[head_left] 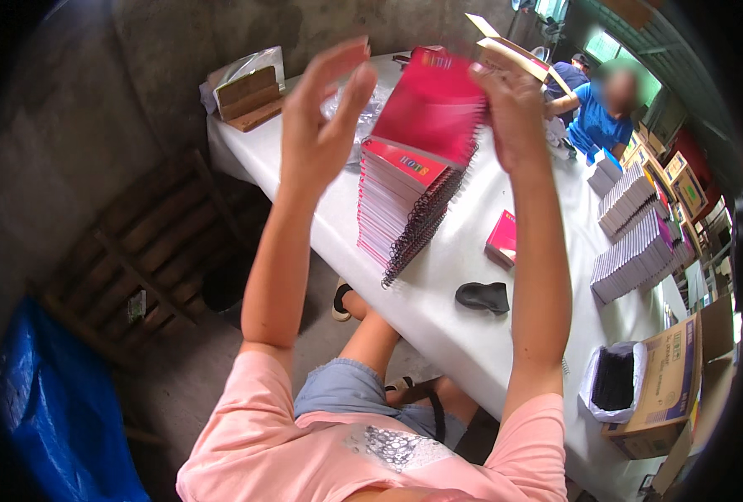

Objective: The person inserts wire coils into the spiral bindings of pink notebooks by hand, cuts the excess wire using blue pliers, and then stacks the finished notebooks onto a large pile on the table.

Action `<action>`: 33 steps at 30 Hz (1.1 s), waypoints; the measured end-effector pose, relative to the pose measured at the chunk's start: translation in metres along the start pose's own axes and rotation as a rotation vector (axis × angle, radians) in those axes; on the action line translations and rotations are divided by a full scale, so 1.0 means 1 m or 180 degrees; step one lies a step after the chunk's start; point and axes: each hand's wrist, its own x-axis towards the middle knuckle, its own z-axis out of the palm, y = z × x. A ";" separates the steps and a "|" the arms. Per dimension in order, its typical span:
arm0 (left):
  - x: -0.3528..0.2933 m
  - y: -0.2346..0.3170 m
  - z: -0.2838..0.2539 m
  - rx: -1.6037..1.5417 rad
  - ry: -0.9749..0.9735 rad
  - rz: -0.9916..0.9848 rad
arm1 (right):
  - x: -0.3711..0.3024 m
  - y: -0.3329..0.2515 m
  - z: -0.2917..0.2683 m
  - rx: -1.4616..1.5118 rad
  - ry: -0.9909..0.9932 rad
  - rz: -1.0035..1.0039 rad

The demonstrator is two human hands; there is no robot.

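Observation:
A tall stack of spiral notebooks (388, 191) with red covers and black coil bindings stands on the white-covered table in front of me. Just over its top, a red spiral notebook (432, 105) is tilted and slightly blurred. My right hand (509, 109) grips that notebook by its upper right edge, near the coil. To the left of the stack, my left hand (325, 113) is raised with thumb and fingers apart, holding nothing. A smaller pink-red pad (503, 239) and a black object of unclear kind (483, 297) lie near my right forearm.
Rows of notebooks (633, 258) stand along the table's right side. An open carton (658, 389) sits near right, beside a white bag of black coils (614, 378). A brown cardboard piece (253, 99) lies far left. A co-worker in blue (602, 117) is at the far right.

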 end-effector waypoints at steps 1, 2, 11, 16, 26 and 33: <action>-0.013 -0.018 0.000 -0.0027 0.0008 -0.0161 | -0.002 0.011 0.001 -0.0171 0.0020 0.0417; -0.027 -0.028 0.003 -0.0013 -0.0068 -0.0432 | -0.004 0.018 -0.003 -0.1395 -0.0175 0.0467; -0.066 -0.043 0.033 -0.0207 0.0157 -0.0380 | -0.023 0.026 -0.016 -0.3193 -0.0591 0.1001; -0.067 -0.040 0.035 0.0128 0.0116 -0.0194 | -0.030 0.042 -0.032 -0.2818 -0.0509 0.0652; -0.133 0.057 0.059 -0.0575 0.0806 0.1386 | -0.208 0.073 -0.265 -0.4520 -0.0225 0.2942; -0.178 -0.034 0.160 0.1109 -0.2360 -0.0498 | -0.285 0.074 -0.295 -0.3764 0.0147 0.3924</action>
